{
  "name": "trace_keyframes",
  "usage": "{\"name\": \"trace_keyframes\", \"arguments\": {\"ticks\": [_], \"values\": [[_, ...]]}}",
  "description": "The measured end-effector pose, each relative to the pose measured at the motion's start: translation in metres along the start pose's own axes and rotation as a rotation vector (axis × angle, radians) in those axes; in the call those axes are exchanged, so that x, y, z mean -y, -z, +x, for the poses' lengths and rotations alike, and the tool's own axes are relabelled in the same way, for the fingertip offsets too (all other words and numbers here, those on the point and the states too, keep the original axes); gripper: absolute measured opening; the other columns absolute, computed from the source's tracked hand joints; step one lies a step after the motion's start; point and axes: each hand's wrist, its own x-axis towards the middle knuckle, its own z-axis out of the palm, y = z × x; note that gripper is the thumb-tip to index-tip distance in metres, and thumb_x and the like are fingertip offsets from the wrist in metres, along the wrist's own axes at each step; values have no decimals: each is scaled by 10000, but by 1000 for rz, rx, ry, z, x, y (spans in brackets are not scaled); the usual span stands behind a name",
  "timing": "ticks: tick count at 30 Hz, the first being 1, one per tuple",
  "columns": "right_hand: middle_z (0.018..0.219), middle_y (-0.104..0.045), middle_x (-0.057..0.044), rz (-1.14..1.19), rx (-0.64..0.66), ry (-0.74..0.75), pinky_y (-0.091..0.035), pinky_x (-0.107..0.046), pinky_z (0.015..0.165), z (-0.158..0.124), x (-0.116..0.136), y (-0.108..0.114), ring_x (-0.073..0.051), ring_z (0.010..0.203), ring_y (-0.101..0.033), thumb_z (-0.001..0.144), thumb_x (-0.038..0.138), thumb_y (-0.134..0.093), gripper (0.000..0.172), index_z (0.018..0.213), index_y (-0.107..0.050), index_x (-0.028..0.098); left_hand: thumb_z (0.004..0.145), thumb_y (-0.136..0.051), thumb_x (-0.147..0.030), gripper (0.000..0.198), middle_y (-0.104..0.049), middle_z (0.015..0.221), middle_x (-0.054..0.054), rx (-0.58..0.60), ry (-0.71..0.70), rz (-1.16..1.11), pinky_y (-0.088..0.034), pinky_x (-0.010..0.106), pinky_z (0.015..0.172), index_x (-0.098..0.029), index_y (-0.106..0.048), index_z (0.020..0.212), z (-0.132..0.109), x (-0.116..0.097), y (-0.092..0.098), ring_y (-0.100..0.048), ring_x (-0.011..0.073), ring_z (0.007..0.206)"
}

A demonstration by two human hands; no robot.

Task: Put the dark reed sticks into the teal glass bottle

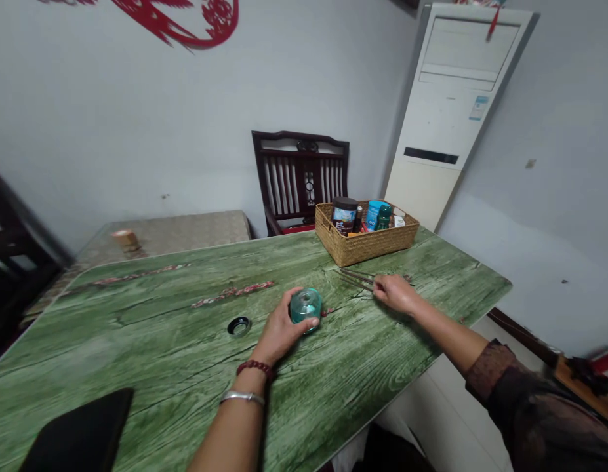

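Currently: 1 jar (pixel 306 307), teal, see-through, mouth up, approx. mid-counter (pixel 176 357); on the surface or just over it, can't tell. L. hand (pixel 284 324) curled round it, thumb on near side, fingers on far side. R. hand (pixel 393 294) closed on thin sticks (pixel 353 279), dark, tips toward jar side but apart from it; exact no. and type unclear, blurred.

1 ring (pixel 236 321), black, flat on counter, left of jar, near L. hand, untouched; poss. jar's cap, not certain.

1 basket (pixel 377 249), woven, far edge of counter, beyond sticks. Contents incl. dark tub (pixel 344 213), blue pack (pixel 375 213), green btl. (pixel 384 217), misc. small items.

1 slab (pixel 77 432), black, near left corner, partly out of view.

Status (judged): early stage. Done: jar in hand, mouth uncovered; sticks in hand. Not done: sticks not in jar, nor touching it; ring not on jar. Jar contents: n/a, can't tell.
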Motion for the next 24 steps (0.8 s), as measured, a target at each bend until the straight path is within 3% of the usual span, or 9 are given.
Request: {"name": "trace_keyframes", "arguments": {"ticks": [3,6,11,17,24], "values": [[724,-680,-1,339,-108,54,-400,-223,653,14,14,14,-132,677,-606,790,174,-577,115,859,-669,170,650,-777,-463,746,-659,1227,129,-7,-4,-16,-487,472,983,-171,-504,1279,-1,-1,0,-646,306,1103],[648,-632,39,770,-161,35,-409,-213,577,31,37,28,-110,574,-561,723,221,-625,184,898,-638,167,654,-779,-458,728,-663,1215,123,-2,-10,-18,-488,468,977,-176,-510,1269,-2,-2,1,-649,302,1091],[756,-696,10,1284,-280,108,-439,-204,513,47,87,49,-98,547,-589,723,371,-701,269,870,-557,197,641,-790,-447,738,-658,1223,122,1,-10,-40,-488,437,977,-177,-510,1268,-2,-2,1,-646,293,1102],[728,-663,37,1300,-338,232,-488,-217,544,55,130,55,-98,576,-591,731,388,-719,273,825,-527,219,640,-785,-450,730,-664,1199,104,3,-3,-63,-479,455,987,-188,-514,1265,-3,-3,1,-642,294,1101],[628,-579,71,1193,-226,235,-466,-225,525,65,142,15,-97,515,-546,700,330,-704,221,774,-531,215,646,-780,-410,723,-667,1199,108,-2,-13,-42,-475,447,987,-176,-512,1275,-3,-2,0,-635,295,1110]]}}
